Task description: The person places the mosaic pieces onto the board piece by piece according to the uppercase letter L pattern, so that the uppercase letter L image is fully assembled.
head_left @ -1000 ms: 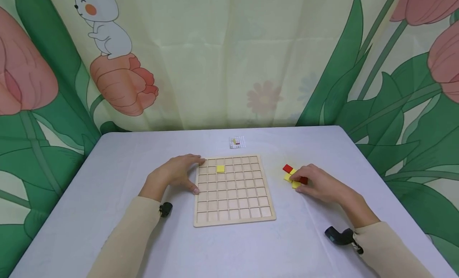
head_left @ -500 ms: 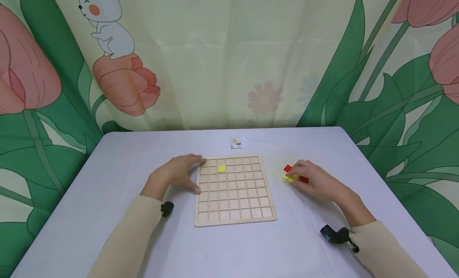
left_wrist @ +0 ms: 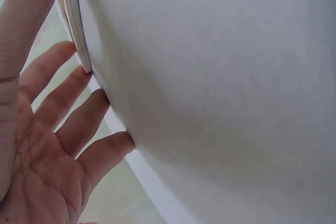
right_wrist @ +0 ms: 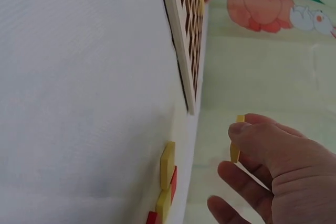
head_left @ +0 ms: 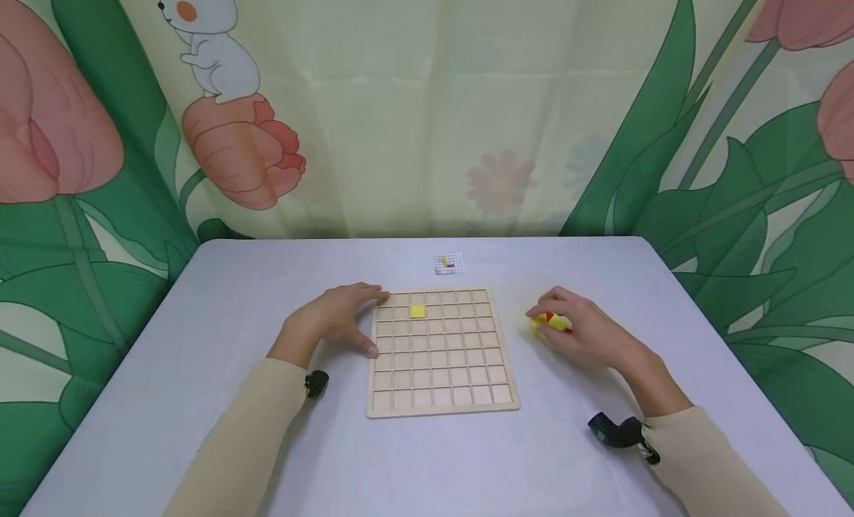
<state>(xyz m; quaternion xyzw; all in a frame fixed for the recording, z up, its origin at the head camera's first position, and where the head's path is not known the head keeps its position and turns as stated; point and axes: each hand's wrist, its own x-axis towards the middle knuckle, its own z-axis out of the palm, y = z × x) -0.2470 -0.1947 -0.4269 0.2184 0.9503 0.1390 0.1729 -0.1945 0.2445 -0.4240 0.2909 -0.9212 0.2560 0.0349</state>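
A wooden grid board [head_left: 443, 412] lies on the table, with one yellow square tile [head_left: 417, 311] in a cell near its upper left. My left hand [head_left: 336, 318] rests at the board's left edge, thumb and fingers spread and touching the frame. In the right wrist view, my right hand [right_wrist: 286, 163] pinches another yellow tile [right_wrist: 236, 142] between thumb and fingers, raised off the table. Beneath it lie loose tiles, among them a yellow tile [right_wrist: 167, 167] and a red tile [right_wrist: 151, 217]. In the head view, the right hand partly hides that pile.
Behind the board lies a small card [head_left: 449, 262] printed with a grid and coloured squares. A white cloth covers the table [head_left: 460, 465]. A curtain [head_left: 414, 131] with printed flowers and a rabbit hangs at the table's back edge.
My right hand has gone from reaching into the tile pile to lifting a yellow tile off it. The left hand stays at the board's edge. The head view has shifted slightly.
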